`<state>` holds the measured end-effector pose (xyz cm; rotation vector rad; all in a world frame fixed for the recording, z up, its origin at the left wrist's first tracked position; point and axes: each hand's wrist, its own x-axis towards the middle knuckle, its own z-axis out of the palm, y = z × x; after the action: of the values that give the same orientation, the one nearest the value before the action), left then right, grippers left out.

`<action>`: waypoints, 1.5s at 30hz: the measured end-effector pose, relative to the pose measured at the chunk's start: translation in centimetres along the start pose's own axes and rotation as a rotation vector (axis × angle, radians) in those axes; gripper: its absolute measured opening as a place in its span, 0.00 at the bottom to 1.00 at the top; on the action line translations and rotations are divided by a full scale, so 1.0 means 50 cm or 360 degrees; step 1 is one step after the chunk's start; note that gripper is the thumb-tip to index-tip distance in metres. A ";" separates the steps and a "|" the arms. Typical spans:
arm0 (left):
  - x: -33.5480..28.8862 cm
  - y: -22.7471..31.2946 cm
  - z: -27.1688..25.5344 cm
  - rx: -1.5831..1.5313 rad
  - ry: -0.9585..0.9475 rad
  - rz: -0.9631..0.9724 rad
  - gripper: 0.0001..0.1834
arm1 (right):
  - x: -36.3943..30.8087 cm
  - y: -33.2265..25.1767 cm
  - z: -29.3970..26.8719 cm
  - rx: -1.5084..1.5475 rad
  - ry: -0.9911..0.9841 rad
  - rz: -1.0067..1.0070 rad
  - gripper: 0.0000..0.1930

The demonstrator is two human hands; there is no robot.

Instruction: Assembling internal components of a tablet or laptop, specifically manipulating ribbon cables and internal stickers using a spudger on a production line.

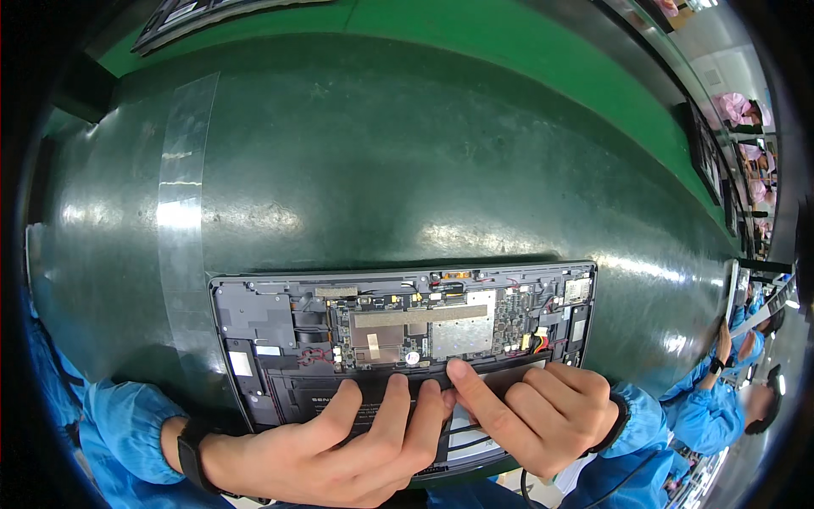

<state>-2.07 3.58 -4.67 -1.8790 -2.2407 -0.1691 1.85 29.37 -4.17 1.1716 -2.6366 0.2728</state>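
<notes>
An opened tablet [254, 331] lies face down at the near edge of a dark green conveyor belt [381, 170], its circuit board [424, 327] and black battery exposed. My left hand [339, 445] rests flat on the battery area, fingers spread and pressing down. My right hand [534, 416] is next to it, index finger and thumb pinched at a spot along the battery's upper edge, near the board. Both wrists wear black bands below blue sleeves. What the right fingers pinch is too small to tell.
A strip of clear tape [182, 212] runs across the belt at the left. Dark trays [195, 17] sit at the far top left. Other workers in blue and pink [729, 399] sit along the line at the right.
</notes>
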 end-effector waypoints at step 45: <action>-0.009 0.009 0.007 0.0018 0.0021 -0.0026 0.25 | -0.008 -0.008 -0.002 0.0023 0.0007 0.0083 0.15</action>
<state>-1.60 3.31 -5.15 -1.8488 -2.2443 -0.1704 2.41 29.42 -4.18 1.1062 -2.6687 0.3039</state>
